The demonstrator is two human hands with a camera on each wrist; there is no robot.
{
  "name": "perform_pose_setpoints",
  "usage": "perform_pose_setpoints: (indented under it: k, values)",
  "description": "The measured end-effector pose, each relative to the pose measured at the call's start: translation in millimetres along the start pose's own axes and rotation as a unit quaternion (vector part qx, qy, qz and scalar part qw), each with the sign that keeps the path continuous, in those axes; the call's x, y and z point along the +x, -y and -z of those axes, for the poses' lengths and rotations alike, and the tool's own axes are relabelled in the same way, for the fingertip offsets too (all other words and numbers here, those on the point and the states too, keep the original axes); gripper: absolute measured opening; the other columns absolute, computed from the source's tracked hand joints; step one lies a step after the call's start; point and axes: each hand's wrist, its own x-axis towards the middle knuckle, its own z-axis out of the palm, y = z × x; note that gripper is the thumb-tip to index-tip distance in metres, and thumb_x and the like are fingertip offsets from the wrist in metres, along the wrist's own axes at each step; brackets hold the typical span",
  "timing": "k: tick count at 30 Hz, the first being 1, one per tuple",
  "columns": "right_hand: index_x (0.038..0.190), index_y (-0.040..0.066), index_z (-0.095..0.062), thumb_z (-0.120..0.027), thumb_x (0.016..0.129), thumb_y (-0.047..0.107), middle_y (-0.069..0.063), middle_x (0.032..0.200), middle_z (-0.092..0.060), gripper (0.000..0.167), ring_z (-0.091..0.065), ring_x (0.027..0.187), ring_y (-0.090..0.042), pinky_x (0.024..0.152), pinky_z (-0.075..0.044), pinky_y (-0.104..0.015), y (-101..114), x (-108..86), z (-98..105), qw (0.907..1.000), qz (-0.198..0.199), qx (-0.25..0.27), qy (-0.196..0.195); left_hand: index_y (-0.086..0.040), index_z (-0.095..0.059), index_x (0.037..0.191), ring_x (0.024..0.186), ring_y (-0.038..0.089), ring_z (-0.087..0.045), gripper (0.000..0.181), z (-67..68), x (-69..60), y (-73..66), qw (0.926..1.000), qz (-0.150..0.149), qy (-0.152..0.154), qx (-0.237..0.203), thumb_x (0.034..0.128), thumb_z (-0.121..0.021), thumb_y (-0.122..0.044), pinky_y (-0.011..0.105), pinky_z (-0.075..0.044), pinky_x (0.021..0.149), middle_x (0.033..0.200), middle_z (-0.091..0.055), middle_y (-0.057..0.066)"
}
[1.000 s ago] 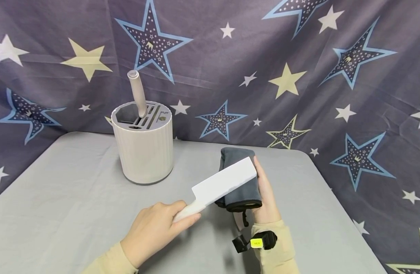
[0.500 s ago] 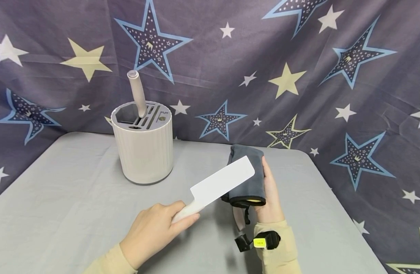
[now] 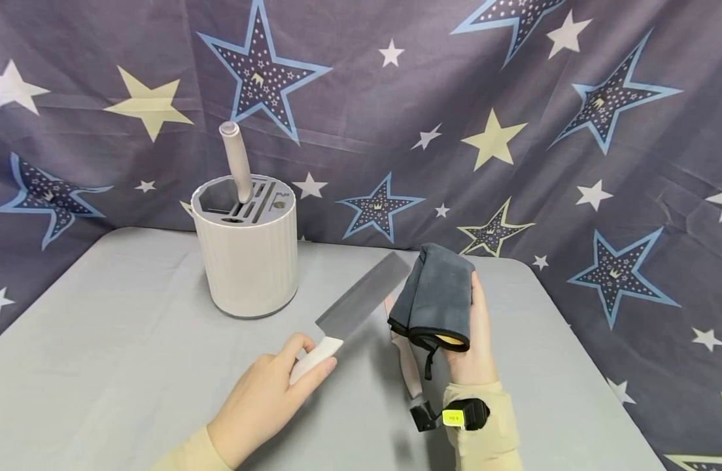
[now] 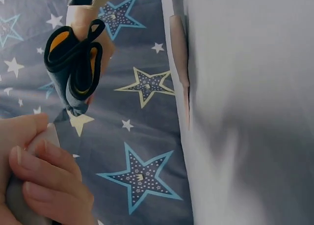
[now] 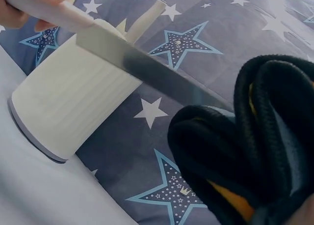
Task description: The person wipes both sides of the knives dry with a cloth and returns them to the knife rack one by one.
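My left hand (image 3: 261, 396) grips a cleaver (image 3: 363, 294) by its white handle, the broad blade slanting up to the right. In the right wrist view the cleaver's blade (image 5: 142, 65) runs toward a fold of the cloth. My right hand (image 3: 477, 337) holds that folded dark grey cloth (image 3: 440, 294), edged in black with yellow inside; in the left wrist view the cloth (image 4: 73, 72) shows its looped folds. The head view has a narrow gap between blade tip and cloth. Most right fingers are hidden behind the cloth.
A second knife with a pale pinkish handle (image 3: 408, 366) lies on the grey table (image 3: 131, 366), left of my right wrist. At the back left stands a white ribbed knife block (image 3: 249, 261), a pale handle (image 3: 237, 160) sticking out of it. A star-patterned curtain (image 3: 349, 131) hangs behind.
The cleaver has turned, its blade going from bright white to dark grey. My right hand has carried the cloth right, off the blade, uncovering more of the knife on the table.
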Motion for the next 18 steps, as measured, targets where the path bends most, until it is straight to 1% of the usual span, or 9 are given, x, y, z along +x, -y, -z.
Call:
perform_pose_setpoints:
  k: [2, 3, 6, 9, 11, 12, 14, 16, 18]
  values:
    - [0.122, 0.022, -0.061, -0.053, 0.101, 0.043, 0.004, 0.105, -0.068, 0.031, -0.068, 0.093, -0.012, 0.083, -0.055, -0.027, 0.6, -1.0, -0.5, 0.9996, 0.002, -0.010, -0.027, -0.029, -0.057, 0.099, 0.049, 0.002, -0.041, 0.023, -0.6, 0.3, 0.4, 0.9992, 0.015, 0.001, -0.037, 0.0919, -0.065, -0.049, 0.022, -0.035, 0.049, 0.053, -0.045, -0.012]
    - [0.123, 0.023, -0.060, -0.053, 0.100, 0.045, 0.004, 0.106, -0.068, 0.033, -0.068, 0.093, -0.011, 0.084, -0.055, -0.027, 0.5, -1.0, -0.9, 0.9992, 0.001, -0.015, -0.036, -0.029, -0.057, 0.099, 0.049, 0.002, -0.042, 0.023, -1.1, 0.5, 0.6, 0.9985, 0.018, -0.001, -0.051, 0.0916, -0.066, -0.048, 0.022, -0.036, 0.050, 0.055, -0.046, -0.012]
    - [0.122, 0.024, -0.059, -0.054, 0.099, 0.049, 0.006, 0.104, -0.067, 0.034, -0.067, 0.090, -0.011, 0.081, -0.055, -0.027, -0.4, -1.3, -2.8, 0.9977, -0.001, -0.035, -0.057, -0.026, -0.060, 0.099, 0.054, 0.001, -0.045, 0.023, -3.5, 1.0, 1.3, 0.9969, 0.015, -0.019, -0.074, 0.0895, -0.070, -0.044, 0.022, -0.038, 0.053, 0.061, -0.051, -0.013]
    - [0.115, 0.023, -0.062, -0.055, 0.097, 0.052, 0.005, 0.099, -0.067, 0.035, -0.068, 0.085, -0.011, 0.078, -0.056, -0.028, -1.0, -1.7, -4.0, 0.9975, -0.001, -0.042, -0.057, -0.022, -0.062, 0.100, 0.058, 0.001, -0.048, 0.022, -5.5, 1.4, 0.9, 0.9952, 0.010, -0.041, -0.089, 0.0881, -0.073, -0.037, 0.022, -0.040, 0.057, 0.069, -0.056, -0.013]
    - [0.110, 0.021, -0.063, -0.056, 0.097, 0.050, 0.004, 0.097, -0.067, 0.033, -0.068, 0.083, -0.012, 0.076, -0.056, -0.028, -1.3, -1.9, -5.0, 0.9982, 0.001, -0.039, -0.046, -0.020, -0.063, 0.102, 0.060, 0.002, -0.049, 0.021, -6.4, 2.0, 0.2, 0.9934, 0.018, -0.046, -0.104, 0.0890, -0.073, -0.034, 0.022, -0.041, 0.059, 0.072, -0.060, -0.011]
    - [0.110, 0.020, -0.062, -0.055, 0.098, 0.047, 0.003, 0.096, -0.067, 0.031, -0.068, 0.083, -0.013, 0.075, -0.056, -0.028, -1.5, -1.8, -5.5, 0.9986, 0.004, -0.037, -0.037, -0.019, -0.063, 0.103, 0.057, 0.004, -0.050, 0.021, -6.5, 2.1, -0.4, 0.9914, 0.030, -0.040, -0.121, 0.0899, -0.072, -0.033, 0.023, -0.042, 0.058, 0.075, -0.062, -0.009]
    - [0.113, 0.017, -0.059, -0.054, 0.100, 0.040, 0.001, 0.097, -0.067, 0.026, -0.068, 0.084, -0.014, 0.076, -0.057, -0.029, -2.0, -1.6, -6.5, 0.9986, 0.010, -0.044, -0.026, -0.018, -0.064, 0.106, 0.053, 0.007, -0.052, 0.022, -6.6, 2.9, -2.0, 0.9855, 0.061, -0.027, -0.156, 0.0922, -0.069, -0.034, 0.024, -0.045, 0.054, 0.082, -0.066, -0.004]
    - [0.121, 0.016, -0.053, -0.050, 0.103, 0.031, 0.000, 0.100, -0.065, 0.024, -0.068, 0.085, -0.015, 0.076, -0.056, -0.028, -3.1, -1.2, -7.3, 0.9971, 0.021, -0.071, -0.018, -0.017, -0.064, 0.109, 0.047, 0.011, -0.053, 0.025, -6.5, 4.3, -3.4, 0.9781, 0.084, -0.017, -0.190, 0.0942, -0.066, -0.036, 0.026, -0.046, 0.050, 0.091, -0.069, 0.001]
    - [0.130, 0.015, -0.045, -0.047, 0.103, 0.024, -0.001, 0.103, -0.062, 0.028, -0.067, 0.085, -0.015, 0.077, -0.056, -0.028, -4.8, -1.4, -8.5, 0.9939, 0.029, -0.105, -0.017, -0.016, -0.065, 0.111, 0.042, 0.014, -0.053, 0.027, -6.2, 6.6, -4.8, 0.9703, 0.102, -0.011, -0.219, 0.0960, -0.064, -0.038, 0.027, -0.045, 0.046, 0.094, -0.069, 0.004]
